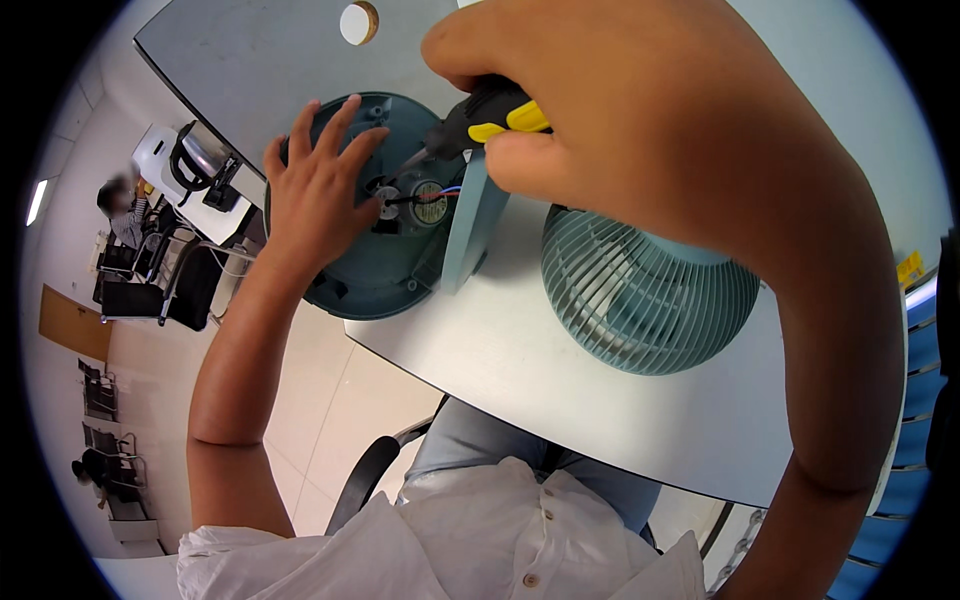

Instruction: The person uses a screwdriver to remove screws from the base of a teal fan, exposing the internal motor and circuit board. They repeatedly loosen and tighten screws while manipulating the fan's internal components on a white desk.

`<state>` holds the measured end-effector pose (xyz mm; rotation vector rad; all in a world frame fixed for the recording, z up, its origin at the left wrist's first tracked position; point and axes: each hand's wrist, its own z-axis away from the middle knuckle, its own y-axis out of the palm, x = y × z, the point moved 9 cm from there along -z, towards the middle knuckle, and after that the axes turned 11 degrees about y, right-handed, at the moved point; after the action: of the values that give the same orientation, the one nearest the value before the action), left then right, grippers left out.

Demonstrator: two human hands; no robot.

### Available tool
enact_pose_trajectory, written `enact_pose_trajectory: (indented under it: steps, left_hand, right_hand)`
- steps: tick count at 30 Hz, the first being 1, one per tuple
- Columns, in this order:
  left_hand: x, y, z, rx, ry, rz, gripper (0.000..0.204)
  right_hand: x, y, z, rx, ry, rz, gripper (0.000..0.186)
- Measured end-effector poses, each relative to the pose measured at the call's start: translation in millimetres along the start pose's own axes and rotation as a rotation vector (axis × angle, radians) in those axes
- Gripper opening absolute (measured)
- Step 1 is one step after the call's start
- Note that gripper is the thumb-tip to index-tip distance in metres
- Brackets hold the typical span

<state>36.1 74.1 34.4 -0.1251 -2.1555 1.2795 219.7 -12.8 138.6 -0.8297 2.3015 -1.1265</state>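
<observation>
A round blue-green fan base [375,285] lies with its hollow inside facing up, showing a small round metal motor [430,203] and thin coloured wires. My left hand [318,195] rests on its left side, fingers spread, the thumb near the parts in the middle. In my right hand [610,120] is a screwdriver [482,120] with a black and yellow handle. Its shaft slants down left into the base, and the tip is close to the middle parts. A flat blue-green upright piece [474,235] stands at the base's right edge. My right fingers are partly hidden behind the hand.
A blue-green fan head with a ribbed grille [650,300] lies on the white table [600,420], right of the base. A round white-and-brown item [358,22] is on the grey surface at the far side. A kettle [205,155], chairs and people are off to the left.
</observation>
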Motion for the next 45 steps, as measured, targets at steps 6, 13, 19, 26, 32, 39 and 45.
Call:
enact_pose_trajectory:
  steps: [6,13,19,26,32,39,45]
  left_hand:
    - [-1,0,-3,-0.005,-0.018,-0.004,0.069]
    - [1,2,-2,-0.030,0.001,-0.009,0.067]
    - [2,4,-2,-0.050,0.016,-0.033,0.066]
    - [4,12,1,-0.112,0.061,-0.104,0.065]
    - [5,15,-4,0.015,0.008,-0.059,0.067]
    - [-5,5,1,0.039,-0.022,0.012,0.060]
    - [2,5,3,-0.131,0.014,-0.009,0.055]
  right_hand:
    - [-1,1,0,0.020,-0.003,-0.012,0.025]
    - [-3,-4,-4,0.064,-0.008,-0.024,0.026]
    - [3,-4,-13,0.129,-0.001,-0.022,0.027]
    - [2,19,-33,0.436,0.318,0.082,0.024]
    - [7,2,-31,0.419,0.443,0.009,0.022]
    - [16,-7,-18,0.228,0.414,-0.015,0.027]
    - [8,-14,-7,-0.113,0.338,-0.058,0.023]
